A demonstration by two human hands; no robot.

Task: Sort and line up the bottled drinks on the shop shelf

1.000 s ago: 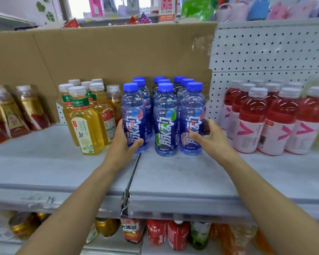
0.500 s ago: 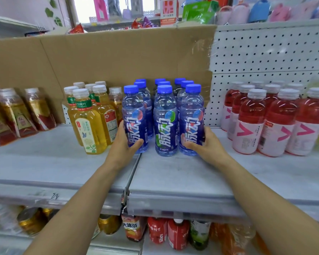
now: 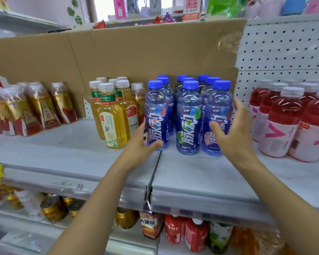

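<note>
Up went the right grip [image 3: 234,135]. A moment ago it was wrapped low round the front right blue bottle [image 3: 217,105]. Now it sits higher by that bottle and has spread out. Its thumb lies in front of the label and its fingers reach fairly straight past the bottle's far side. It is wide open, and I cannot tell if it really presses on the bottle.

The left grip [image 3: 138,146] has stayed where it was. It holds the front left blue bottle [image 3: 156,111] low down, with the thumb curled across the front and the fingers round the other side.

Between the two grips stands the front middle blue bottle [image 3: 189,116], upright and close to both its neighbours. Behind the grips, more blue bottles [image 3: 187,80] stand in rows going back to the cardboard wall [image 3: 136,56]. All of them stand on the grey shelf [image 3: 201,177], which runs on below both grips.

Just left of the left grip are the yellow tea bottles [image 3: 110,124], bunched together. Further left are the brown tea bottles [image 3: 42,107], which look blurry. Just beside the right grip, on its right, stand the red drink bottles [image 3: 282,122]. Under the grips, on the shelf below, are cans [image 3: 52,208] and lower bottles [image 3: 175,229].
</note>
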